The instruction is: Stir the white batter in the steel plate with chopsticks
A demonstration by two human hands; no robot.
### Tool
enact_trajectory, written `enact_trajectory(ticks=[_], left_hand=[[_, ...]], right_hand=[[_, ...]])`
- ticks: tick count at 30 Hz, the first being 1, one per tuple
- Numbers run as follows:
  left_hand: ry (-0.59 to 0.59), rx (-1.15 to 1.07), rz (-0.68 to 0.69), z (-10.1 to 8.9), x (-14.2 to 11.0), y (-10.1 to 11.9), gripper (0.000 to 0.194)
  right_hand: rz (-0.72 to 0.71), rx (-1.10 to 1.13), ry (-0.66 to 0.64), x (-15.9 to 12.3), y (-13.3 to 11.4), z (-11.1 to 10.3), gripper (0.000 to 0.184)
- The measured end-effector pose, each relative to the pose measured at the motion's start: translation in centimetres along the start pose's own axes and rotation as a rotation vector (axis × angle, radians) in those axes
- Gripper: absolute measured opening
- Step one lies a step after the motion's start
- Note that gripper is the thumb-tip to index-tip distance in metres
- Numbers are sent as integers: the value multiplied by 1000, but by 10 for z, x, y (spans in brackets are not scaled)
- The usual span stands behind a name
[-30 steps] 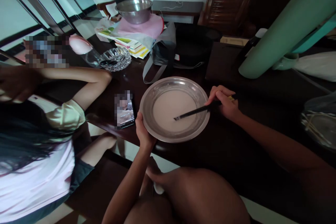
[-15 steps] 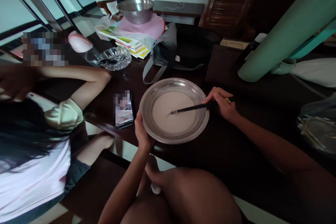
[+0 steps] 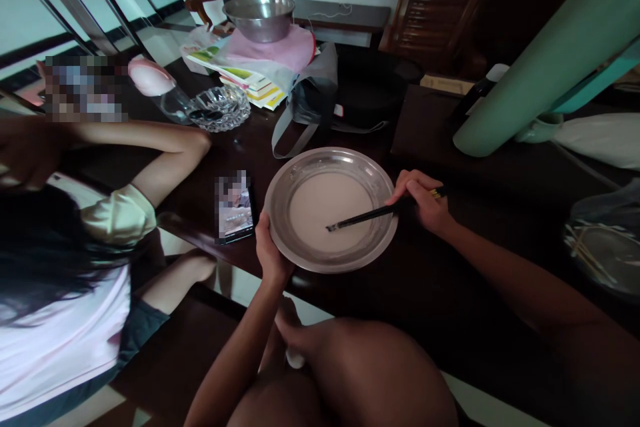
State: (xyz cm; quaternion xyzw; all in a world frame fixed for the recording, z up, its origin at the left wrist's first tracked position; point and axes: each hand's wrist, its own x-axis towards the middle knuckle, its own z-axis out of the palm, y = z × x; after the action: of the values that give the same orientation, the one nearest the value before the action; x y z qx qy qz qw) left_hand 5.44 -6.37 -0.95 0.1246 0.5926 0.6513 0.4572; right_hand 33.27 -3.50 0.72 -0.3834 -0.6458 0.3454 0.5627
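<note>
A wide metal bowl (image 3: 280, 240) rests at the edge of the dark table, holding a pale, milky liquid (image 3: 325, 203). My left hand (image 3: 273, 250) grips its near left rim, thumb on top and the other fingers hidden beneath. In my right hand (image 3: 423, 199), closed at the bowl's right side, is a pair of black chopsticks (image 3: 367, 215) with gold marks near the top. Their tips reach down to the liquid, slightly below its middle. Just left of the bowl lies a phone (image 3: 237, 210) with its screen lit.
Another person (image 3: 65, 307) sits at the left, an arm on the table. Behind the bowl are a grey-strapped bag (image 3: 313, 90), a glass ashtray (image 3: 223, 107) and a second metal bowl (image 3: 260, 17) on papers. A large green cylinder (image 3: 540, 60) slants at right, above a plastic bag (image 3: 607, 240).
The chopstick tips have moved slightly toward me and to the right through the liquid. My left hand keeps its hold on the bowl, which stays in place.
</note>
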Motion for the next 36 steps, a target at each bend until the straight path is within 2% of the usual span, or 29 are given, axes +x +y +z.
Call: enact_trajectory(ticks=[3, 8, 11, 13, 16, 18, 22, 24, 27, 30, 33, 36], left_hand=[[1, -41, -19, 1, 0, 0, 29], [-2, -20, -67, 2, 0, 0, 31], [-1, -10, -32, 2, 1, 0, 30], [22, -7, -23, 1, 1, 0, 29], [76, 13, -21, 1, 1, 0, 27], [91, 13, -19, 1, 1, 0, 25], [71, -30, -44, 0, 1, -1, 25], [56, -41, -46, 0, 2, -2, 27], [27, -35, -58, 0, 2, -3, 29], [20, -13, -33, -1, 3, -3, 29], [-32, -17, 29, -3, 4, -4, 29], [-40, -17, 36, -3, 5, -5, 30]], right_hand=[[-13, -61, -80, 0, -2, 0, 31], [-31, -19, 47, 0, -4, 1, 36], [-15, -22, -47, -1, -5, 2, 33], [-15, -70, -67, 0, -5, 1, 31], [-26, -40, 43, 2, -3, 0, 31], [-25, 11, 70, 2, -2, 0, 31], [5, -62, -57, 1, -2, 1, 32], [10, -107, -25, 1, -2, 1, 32], [-19, -55, 90, 2, -1, 0, 33], [-11, -7, 26, 2, -1, 1, 33], [6, -72, -56, 1, -2, 1, 32], [-5, -60, 44, 1, -1, 1, 32]])
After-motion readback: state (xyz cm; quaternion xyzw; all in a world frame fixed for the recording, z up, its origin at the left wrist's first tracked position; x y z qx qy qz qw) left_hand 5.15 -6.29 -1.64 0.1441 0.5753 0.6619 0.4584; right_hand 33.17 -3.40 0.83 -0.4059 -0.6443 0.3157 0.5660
